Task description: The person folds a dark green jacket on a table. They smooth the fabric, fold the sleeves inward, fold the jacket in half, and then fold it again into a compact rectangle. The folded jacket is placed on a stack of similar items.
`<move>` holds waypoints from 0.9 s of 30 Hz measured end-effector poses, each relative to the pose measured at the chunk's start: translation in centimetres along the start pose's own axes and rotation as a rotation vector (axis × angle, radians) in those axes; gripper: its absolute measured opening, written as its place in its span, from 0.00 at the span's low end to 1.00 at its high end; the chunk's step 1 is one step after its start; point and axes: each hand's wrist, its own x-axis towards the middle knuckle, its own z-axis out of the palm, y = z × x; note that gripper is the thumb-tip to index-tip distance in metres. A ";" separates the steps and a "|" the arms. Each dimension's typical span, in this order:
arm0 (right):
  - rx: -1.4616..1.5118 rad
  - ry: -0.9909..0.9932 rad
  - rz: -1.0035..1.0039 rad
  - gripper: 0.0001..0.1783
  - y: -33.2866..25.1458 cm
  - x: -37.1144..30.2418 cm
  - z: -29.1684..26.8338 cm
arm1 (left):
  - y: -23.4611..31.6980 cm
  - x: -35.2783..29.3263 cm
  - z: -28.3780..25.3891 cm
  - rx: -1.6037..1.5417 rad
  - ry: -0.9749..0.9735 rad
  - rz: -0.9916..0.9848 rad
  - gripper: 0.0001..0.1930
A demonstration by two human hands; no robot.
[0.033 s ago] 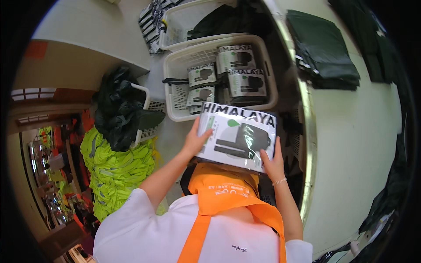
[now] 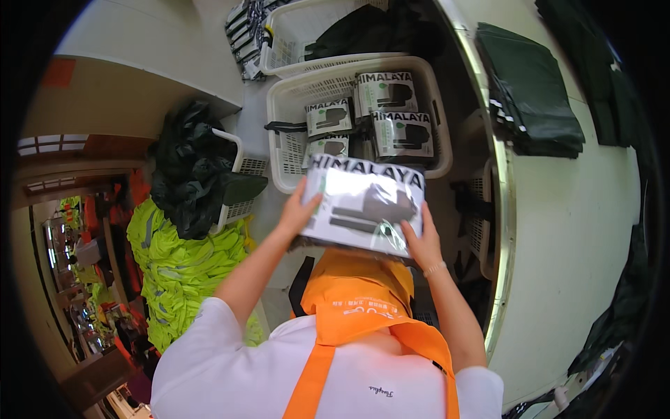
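Observation:
A flat, shiny plastic garment pack (image 2: 366, 202), printed with a dark jacket and trousers, is held between my two hands in front of my orange apron (image 2: 356, 293). My left hand (image 2: 299, 211) grips its left edge with the thumb on top. On its right edge is my right hand (image 2: 424, 241), thumb pressed on the front face. The fingers beneath are hidden. Just beyond, a white plastic basket (image 2: 276, 157) holds several similar packs (image 2: 403, 134), and the pack in my hands overlaps its near rim.
Another white basket (image 2: 283, 59) with dark cloth lies farther back. At left stand a basket of dark green garments (image 2: 192, 174) and a heap of neon-yellow garments (image 2: 181, 272). A pale table (image 2: 565, 230) on the right bears folded dark green garments (image 2: 530, 87).
Both my hands have carried the garment pack slightly left and farther from my body, toward the basket. My grip on it stays the same.

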 end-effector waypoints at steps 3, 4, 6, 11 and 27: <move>-0.157 -0.190 0.140 0.43 -3.2 8.9 8.4 | -5.6 8.2 -7.8 0.229 0.154 -0.088 0.44; -0.289 -0.273 0.239 0.42 -3.9 10.9 9.8 | -6.5 9.7 -8.8 0.320 0.245 -0.135 0.45; -0.497 -0.370 0.252 0.39 -3.4 11.1 12.1 | -12.1 9.3 -9.9 0.192 0.004 -0.261 0.41; -0.430 -0.498 0.317 0.29 -0.8 4.7 13.5 | -17.9 7.7 -8.3 0.243 -0.145 -0.425 0.32; 0.777 0.988 1.014 0.16 27.8 -38.4 21.8 | 4.9 -13.3 28.9 0.520 -0.722 1.415 0.30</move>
